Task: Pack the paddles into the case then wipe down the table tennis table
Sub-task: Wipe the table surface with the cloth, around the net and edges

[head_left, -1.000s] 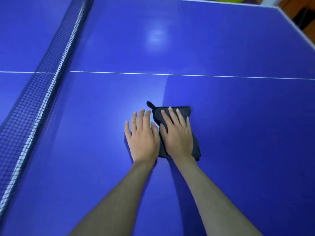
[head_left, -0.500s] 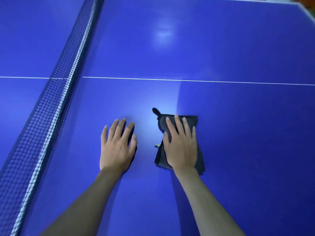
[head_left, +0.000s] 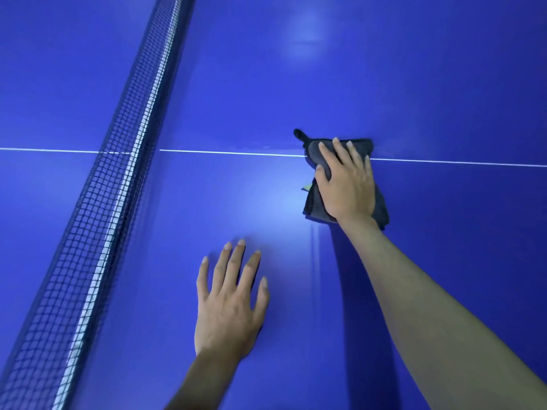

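Now two hands — right hand [head_left: 347, 184] presses one cloth [head_left: 315, 149] — table [head_left: 444, 84].

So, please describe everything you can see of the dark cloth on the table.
The cloth is dark grey, looks like soft towel fabric and is folded into a thick pad. A small loop sticks out at its far left corner, and a bit of yellow-green label shows at its left edge. It lies flat on the blue table, across the white centre line. The right hand presses on it with straight fingers, covering its middle. The left hand is apart from it.
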